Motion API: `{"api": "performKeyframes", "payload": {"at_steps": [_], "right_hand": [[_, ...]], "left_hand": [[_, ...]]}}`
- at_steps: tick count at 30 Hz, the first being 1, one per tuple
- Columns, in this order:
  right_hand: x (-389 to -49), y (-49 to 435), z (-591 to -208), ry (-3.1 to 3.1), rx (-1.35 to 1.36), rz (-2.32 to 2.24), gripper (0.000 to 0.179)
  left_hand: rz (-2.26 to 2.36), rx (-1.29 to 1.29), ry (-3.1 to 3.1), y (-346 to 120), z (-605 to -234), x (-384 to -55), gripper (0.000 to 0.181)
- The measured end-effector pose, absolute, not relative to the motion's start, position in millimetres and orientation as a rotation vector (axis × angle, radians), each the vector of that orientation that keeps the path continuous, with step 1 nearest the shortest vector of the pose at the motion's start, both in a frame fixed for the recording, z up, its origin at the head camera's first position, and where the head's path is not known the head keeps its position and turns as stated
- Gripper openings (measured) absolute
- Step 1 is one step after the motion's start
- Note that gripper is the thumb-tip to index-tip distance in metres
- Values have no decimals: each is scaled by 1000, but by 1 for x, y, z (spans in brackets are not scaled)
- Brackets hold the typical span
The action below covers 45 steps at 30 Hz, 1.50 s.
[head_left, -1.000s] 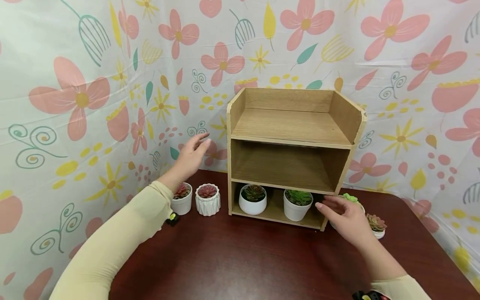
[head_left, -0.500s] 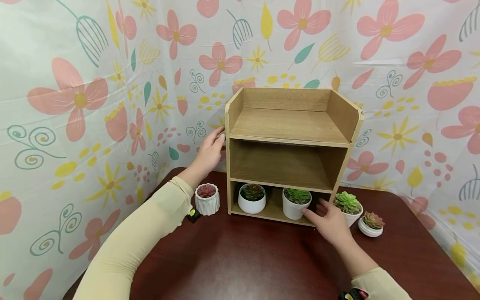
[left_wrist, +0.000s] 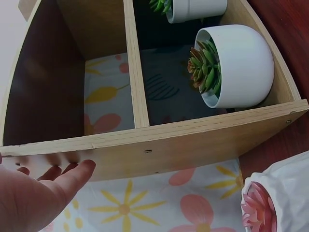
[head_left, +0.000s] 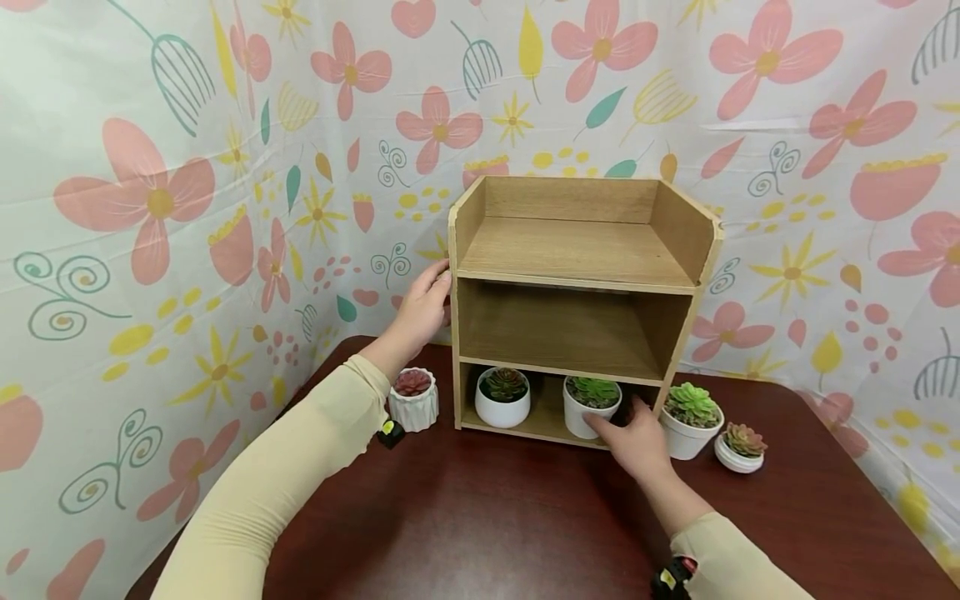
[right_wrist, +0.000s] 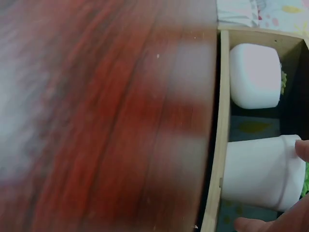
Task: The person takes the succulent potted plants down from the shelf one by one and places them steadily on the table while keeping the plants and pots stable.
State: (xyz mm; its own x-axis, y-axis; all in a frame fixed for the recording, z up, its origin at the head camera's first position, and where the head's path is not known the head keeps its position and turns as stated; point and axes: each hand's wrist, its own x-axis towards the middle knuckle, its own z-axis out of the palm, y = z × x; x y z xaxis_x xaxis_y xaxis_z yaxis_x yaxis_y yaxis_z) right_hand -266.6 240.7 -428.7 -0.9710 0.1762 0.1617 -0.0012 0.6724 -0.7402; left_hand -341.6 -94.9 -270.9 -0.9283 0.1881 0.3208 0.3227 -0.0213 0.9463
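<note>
A wooden shelf unit [head_left: 581, 250] stands on the table. My left hand [head_left: 422, 310] rests against its outer left side, and the left wrist view shows its fingertips [left_wrist: 87, 166] touching the panel just below the front edge. On the bottom shelf, my right hand [head_left: 639, 442] holds a green succulent in a white pot [head_left: 576, 417]. Its thumb is on the pot's front, while the other fingers are partly hidden on the right side. Beside that pot sits a dark reddish-green succulent in a rounded white pot [head_left: 501, 412].
Left of the shelf stands a red succulent in a ribbed white pot [head_left: 415, 408]. To the right are a bright green succulent in a white pot [head_left: 686, 439] and a small pinkish succulent in a low pot [head_left: 738, 458]. A flowered curtain [head_left: 352, 208] hangs close behind.
My left hand has moved right, from the air onto the shelf's side. The right hand has moved left to the green succulent's pot, uncovering the plants right of the shelf.
</note>
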Motion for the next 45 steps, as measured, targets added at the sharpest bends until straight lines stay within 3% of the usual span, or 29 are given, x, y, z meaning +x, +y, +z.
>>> {"api": "performKeyframes", "payload": {"at_steps": [7,45], "right_hand": [[-277,231,-434,-2608,-128,1311,90],[-298,233,-442,-2659,-203,1230,103]], "left_hand": [[-2147,-528,-2140,-95,-273,-340,49],[-2090,-540,-2086,-88,-272,-339,47]]}}
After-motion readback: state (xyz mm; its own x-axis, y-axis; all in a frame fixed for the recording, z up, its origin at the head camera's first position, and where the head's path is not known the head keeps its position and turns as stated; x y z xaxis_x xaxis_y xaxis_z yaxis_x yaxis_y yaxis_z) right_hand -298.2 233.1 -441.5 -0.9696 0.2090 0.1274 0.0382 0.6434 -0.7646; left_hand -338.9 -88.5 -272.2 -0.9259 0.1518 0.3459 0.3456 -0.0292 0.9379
